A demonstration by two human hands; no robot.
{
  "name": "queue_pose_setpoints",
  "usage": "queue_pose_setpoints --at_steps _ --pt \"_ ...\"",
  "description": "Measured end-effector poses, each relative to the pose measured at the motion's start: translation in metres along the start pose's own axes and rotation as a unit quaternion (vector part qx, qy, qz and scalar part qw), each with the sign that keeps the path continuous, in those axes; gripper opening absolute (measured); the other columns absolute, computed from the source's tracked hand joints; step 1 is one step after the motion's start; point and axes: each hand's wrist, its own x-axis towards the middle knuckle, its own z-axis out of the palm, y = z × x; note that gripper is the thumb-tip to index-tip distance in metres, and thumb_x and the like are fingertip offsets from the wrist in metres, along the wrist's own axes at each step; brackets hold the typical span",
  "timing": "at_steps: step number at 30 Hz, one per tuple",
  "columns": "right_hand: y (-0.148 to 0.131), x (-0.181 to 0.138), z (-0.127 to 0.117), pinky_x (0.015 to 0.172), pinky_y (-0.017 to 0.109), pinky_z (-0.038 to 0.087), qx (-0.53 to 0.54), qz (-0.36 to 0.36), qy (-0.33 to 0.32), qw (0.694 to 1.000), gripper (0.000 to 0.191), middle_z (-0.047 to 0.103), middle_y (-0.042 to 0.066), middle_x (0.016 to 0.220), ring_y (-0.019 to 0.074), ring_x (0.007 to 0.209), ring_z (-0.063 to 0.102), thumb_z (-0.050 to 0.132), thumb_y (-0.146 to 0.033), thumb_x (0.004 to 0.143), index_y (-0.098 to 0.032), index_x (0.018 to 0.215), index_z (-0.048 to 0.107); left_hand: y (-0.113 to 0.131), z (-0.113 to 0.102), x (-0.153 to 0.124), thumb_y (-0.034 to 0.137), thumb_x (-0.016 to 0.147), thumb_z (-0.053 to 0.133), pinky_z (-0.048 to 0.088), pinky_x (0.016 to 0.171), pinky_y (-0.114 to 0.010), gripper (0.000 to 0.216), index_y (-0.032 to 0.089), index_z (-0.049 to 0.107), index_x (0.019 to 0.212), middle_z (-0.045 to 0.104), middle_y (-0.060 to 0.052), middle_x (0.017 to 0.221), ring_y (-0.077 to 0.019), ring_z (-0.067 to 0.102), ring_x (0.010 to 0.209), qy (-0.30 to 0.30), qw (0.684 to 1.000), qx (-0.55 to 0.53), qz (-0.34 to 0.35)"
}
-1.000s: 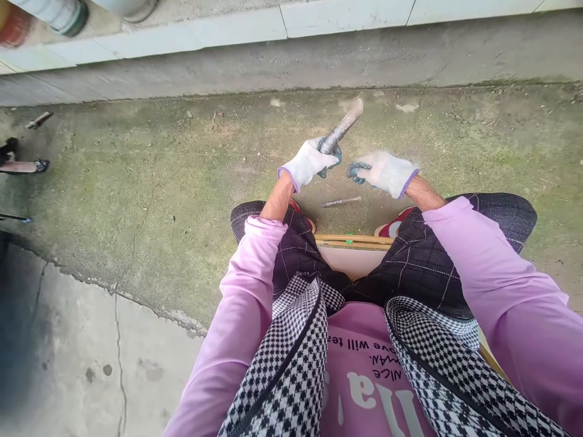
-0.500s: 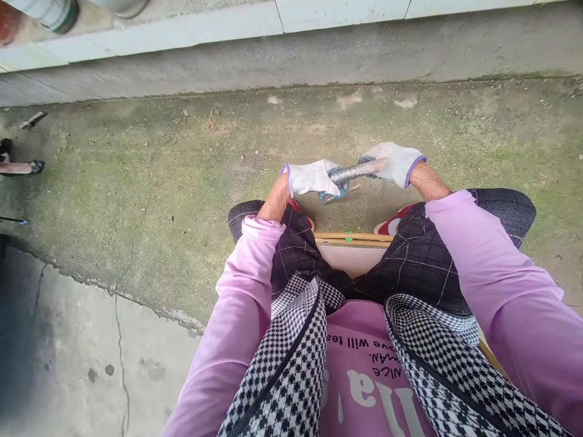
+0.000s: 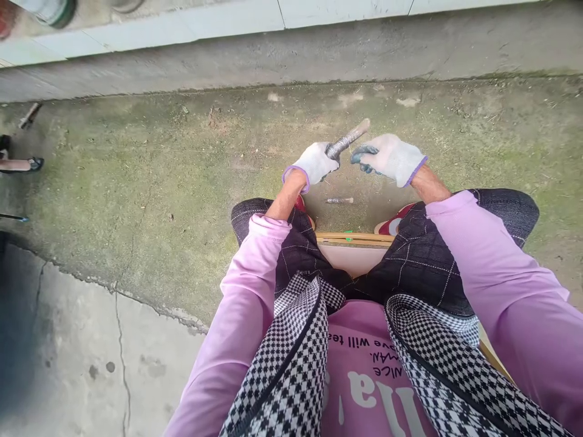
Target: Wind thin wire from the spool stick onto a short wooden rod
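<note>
Both my hands wear white knit gloves with grey-blue fingertips. My left hand (image 3: 315, 162) is wrapped round the lower end of a grey, ribbed metal rod (image 3: 347, 138) that slants up and to the right, blurred at its tip. My right hand (image 3: 388, 158) hovers just right of the rod, fingers curled, apart from it and holding nothing I can see. A second short metal rod (image 3: 339, 200) lies on the ground between my red shoes (image 3: 395, 223).
I sit on a wooden stool (image 3: 354, 240) over mossy concrete. A low kerb (image 3: 291, 54) runs along the back. At the far left are someone's sandalled foot (image 3: 22, 164), a small tool (image 3: 29, 115) and a cracked slab edge (image 3: 119, 295).
Half a second ago the rod lay level with both hands on it. Now my right hand has let go and my left hand has swung the rod up, tilted to the right.
</note>
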Motion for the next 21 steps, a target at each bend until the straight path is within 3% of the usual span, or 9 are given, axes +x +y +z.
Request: queue_pose_setpoints --at_steps 3,8,11,15,18,21 --pt "-0.002 -0.005 -0.008 0.095 0.039 0.069 0.080 0.017 0.016 0.997 0.040 0.099 0.013 0.121 0.0340 0.112 0.090 0.066 -0.037 0.123 -0.021 0.137 0.100 0.014 -0.001 -0.008 0.012 0.103 0.078 0.068 0.093 -0.036 0.022 0.018 0.085 0.123 0.075 -0.004 0.102 -0.0183 0.073 0.090 0.024 0.999 -0.038 0.004" --pt "-0.010 -0.014 -0.017 0.096 0.042 0.069 0.112 -0.002 0.029 0.993 0.044 0.099 0.016 0.131 0.0363 0.118 0.090 0.064 -0.040 0.126 -0.021 0.141 0.100 0.027 -0.005 -0.020 0.028 0.100 0.092 0.068 0.090 -0.029 0.035 0.020 0.083 0.133 0.076 -0.002 0.095 -0.0186 0.075 0.092 0.025 0.996 -0.079 0.045" --pt "-0.007 -0.013 -0.017 0.096 0.040 0.067 0.103 -0.004 0.021 0.994 0.043 0.099 0.014 0.128 0.0348 0.117 0.088 0.065 -0.044 0.126 -0.022 0.137 0.100 0.027 -0.005 -0.021 0.027 0.099 0.092 0.065 0.088 -0.028 0.029 0.020 0.082 0.126 0.076 -0.001 0.093 -0.0173 0.075 0.089 0.021 0.994 -0.095 0.047" --pt "0.011 -0.002 -0.006 0.095 0.040 0.065 0.114 -0.024 0.042 0.992 0.029 0.092 0.007 0.101 0.0324 0.105 0.085 0.077 -0.044 0.116 -0.024 0.117 0.099 0.017 0.001 -0.014 0.021 0.093 0.094 0.062 0.082 -0.027 0.024 0.020 0.079 0.111 0.073 0.001 0.089 -0.0148 0.069 0.078 0.017 0.988 -0.138 0.065" --pt "0.021 0.006 0.006 0.095 0.045 0.069 0.198 -0.055 0.067 0.976 0.015 0.085 0.006 0.089 0.0330 0.098 0.083 0.090 -0.040 0.106 -0.027 0.101 0.095 0.009 0.004 -0.007 0.013 0.092 0.092 0.057 0.071 -0.026 0.021 0.020 0.075 0.101 0.070 0.003 0.085 -0.0116 0.060 0.069 0.010 0.979 -0.184 0.083" --pt "0.022 0.009 0.014 0.102 0.051 0.076 0.336 -0.037 0.086 0.937 0.009 0.091 0.008 0.099 0.0344 0.105 0.086 0.096 -0.036 0.098 -0.028 0.098 0.091 0.010 0.004 -0.006 0.006 0.093 0.091 0.056 0.069 -0.025 0.025 0.021 0.072 0.098 0.066 0.005 0.080 -0.0107 0.058 0.067 0.017 0.975 -0.206 0.077"
